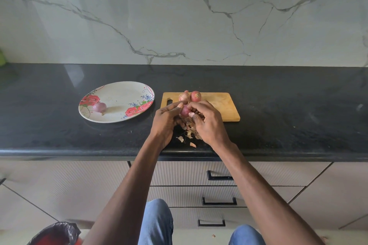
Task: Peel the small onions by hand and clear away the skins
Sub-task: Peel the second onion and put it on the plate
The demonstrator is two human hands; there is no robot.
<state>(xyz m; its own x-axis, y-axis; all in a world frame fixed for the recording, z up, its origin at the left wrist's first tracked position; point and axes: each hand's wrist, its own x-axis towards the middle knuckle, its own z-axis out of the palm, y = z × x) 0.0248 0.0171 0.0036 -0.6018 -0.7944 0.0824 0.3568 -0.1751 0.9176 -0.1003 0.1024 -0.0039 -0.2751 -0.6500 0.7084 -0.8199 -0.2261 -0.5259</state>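
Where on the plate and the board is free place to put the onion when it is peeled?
The plate is bare right of its peeled onion. The board is bare right of two unpeeled onions. Crowded: the skins under both hands.

The one camera sits on my head and looks forward and down, so my forearms run up from the bottom edge to my left hand [166,119] and right hand [207,121] at mid-frame. My fingers [196,108] are close enough to tell apart. Past them the wide lens takes in the black counter [288,105] and the marble wall [179,16]; below them, the drawers [219,177] and my knees [157,223].
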